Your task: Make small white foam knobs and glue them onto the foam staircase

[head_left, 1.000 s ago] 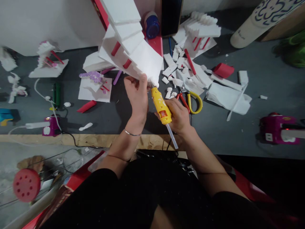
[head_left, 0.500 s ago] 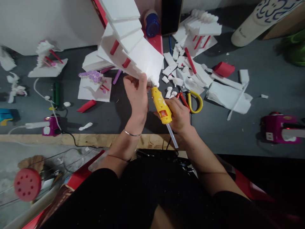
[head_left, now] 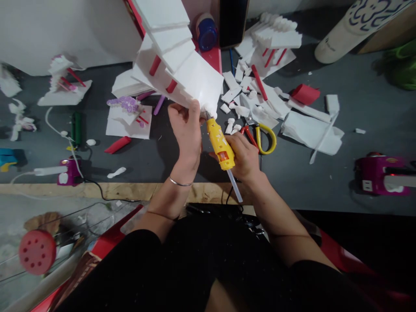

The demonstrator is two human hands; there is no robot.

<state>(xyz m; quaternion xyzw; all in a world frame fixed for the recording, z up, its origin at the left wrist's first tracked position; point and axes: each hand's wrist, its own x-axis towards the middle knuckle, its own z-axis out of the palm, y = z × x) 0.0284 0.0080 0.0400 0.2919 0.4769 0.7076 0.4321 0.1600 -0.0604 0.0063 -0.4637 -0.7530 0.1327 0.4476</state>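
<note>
Gluing appears underway, nozzle just beside left fingertips.
Left hand (head_left: pixel 188 132), nearly closed, is pinching white model (head_left: pixel 203 80) ahead; right hand (head_left: pixel 243 156) is wrapping glue gun (head_left: pixel 218 141); next move likely needing steadiness.

The glue gun (head_left: pixel 220 144) in the right hand (head_left: pixel 244 157) is smooth yellow plastic, spotted with whitish residue, its glue stick (head_left: pixel 234 185) translucent. Beyond the left hand (head_left: pixel 187 130), the stepped model (head_left: pixel 173 45) looks smooth, matt white and paper-like. Beside the right hand, the scissors (head_left: pixel 267 139) pair shiny metal with yellow and red plastic handles.
</note>
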